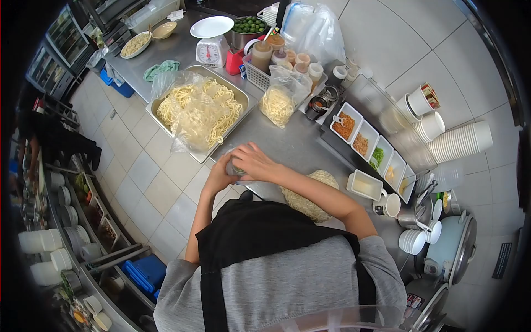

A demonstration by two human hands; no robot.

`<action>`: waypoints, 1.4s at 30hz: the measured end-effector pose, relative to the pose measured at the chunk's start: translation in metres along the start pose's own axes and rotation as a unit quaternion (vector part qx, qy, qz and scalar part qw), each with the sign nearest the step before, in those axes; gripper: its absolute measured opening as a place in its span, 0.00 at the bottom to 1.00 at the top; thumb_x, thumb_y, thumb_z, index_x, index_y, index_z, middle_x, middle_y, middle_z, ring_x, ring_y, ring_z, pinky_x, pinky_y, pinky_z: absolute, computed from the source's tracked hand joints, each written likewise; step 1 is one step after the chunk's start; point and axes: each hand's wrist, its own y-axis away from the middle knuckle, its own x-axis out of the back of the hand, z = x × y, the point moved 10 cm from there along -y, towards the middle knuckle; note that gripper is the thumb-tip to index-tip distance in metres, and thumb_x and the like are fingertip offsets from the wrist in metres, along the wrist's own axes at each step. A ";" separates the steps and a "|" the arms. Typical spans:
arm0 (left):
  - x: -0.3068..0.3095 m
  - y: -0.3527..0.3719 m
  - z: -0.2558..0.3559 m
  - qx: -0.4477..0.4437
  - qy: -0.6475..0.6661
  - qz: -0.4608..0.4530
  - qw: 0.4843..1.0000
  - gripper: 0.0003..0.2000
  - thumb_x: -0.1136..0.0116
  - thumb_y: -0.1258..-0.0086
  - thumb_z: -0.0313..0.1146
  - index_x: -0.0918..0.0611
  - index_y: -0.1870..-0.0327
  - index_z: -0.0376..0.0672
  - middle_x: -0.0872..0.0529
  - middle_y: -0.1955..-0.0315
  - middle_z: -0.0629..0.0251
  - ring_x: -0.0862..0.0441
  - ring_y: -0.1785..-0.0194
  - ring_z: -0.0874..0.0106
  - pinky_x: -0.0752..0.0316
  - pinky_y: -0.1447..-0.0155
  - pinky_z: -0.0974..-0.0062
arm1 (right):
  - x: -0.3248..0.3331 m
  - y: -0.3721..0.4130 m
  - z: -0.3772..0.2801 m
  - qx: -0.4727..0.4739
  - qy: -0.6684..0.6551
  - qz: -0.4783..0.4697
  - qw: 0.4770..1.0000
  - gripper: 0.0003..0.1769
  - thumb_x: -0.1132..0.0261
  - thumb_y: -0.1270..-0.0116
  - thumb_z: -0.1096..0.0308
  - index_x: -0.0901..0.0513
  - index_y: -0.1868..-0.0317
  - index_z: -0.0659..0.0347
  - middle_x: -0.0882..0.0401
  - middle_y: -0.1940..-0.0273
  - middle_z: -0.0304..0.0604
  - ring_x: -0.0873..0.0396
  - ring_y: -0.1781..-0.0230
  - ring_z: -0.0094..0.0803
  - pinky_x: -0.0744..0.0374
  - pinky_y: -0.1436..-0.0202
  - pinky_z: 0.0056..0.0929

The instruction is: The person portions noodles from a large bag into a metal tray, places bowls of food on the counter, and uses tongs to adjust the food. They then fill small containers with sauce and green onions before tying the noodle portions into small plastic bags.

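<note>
My left hand [219, 176] and my right hand [254, 163] come together at the front edge of the steel counter, fingers curled round a small see-through plastic container [237, 170]. The fingers cover most of it, and its contents cannot be made out. Just beyond my hands stands a metal tray of yellow noodles [221, 110], partly covered by a plastic bag [193, 119]. A bag of pale noodles [277, 104] lies to the right of the tray. Under my right forearm is a round bundle of thin noodles [311, 195].
Sauce bottles fill a grey basket [257, 76] behind the noodles, near a kitchen scale [211, 51]. On the right sit a row of topping tubs [362, 143], stacked white cups [459, 143] and a rice cooker [451, 243]. Another person [58, 138] stands far left.
</note>
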 end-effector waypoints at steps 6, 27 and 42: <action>0.005 0.006 0.024 -0.001 0.044 -0.029 0.999 0.34 0.43 0.54 0.18 0.32 0.38 0.35 0.28 0.42 0.54 0.18 0.64 0.71 0.21 0.59 0.76 | 0.027 0.000 0.011 -0.049 0.053 0.065 0.995 0.07 0.36 0.52 0.75 0.16 0.72 0.53 0.41 0.38 0.49 0.40 0.39 0.49 0.38 0.38 0.55; -0.026 -0.017 -0.030 -0.132 -0.024 0.113 0.985 0.22 0.33 0.55 0.33 0.23 0.56 0.40 0.25 0.56 0.51 0.31 0.48 0.50 0.37 0.42 0.59 | 0.152 -0.017 0.002 -0.127 -0.141 0.112 0.975 0.02 0.39 0.48 0.74 0.21 0.72 0.58 0.28 0.65 0.41 0.29 0.51 0.39 0.30 0.48 0.40; -0.044 -0.022 -0.058 -0.058 0.086 0.014 0.995 0.30 0.32 0.49 0.46 0.25 0.47 0.37 0.26 0.47 0.52 0.33 0.42 0.52 0.44 0.36 0.56 | 0.128 0.004 -0.048 -0.132 -0.008 0.033 0.991 0.08 0.39 0.38 0.64 0.22 0.60 0.57 0.22 0.61 0.38 0.24 0.52 0.34 0.36 0.41 0.52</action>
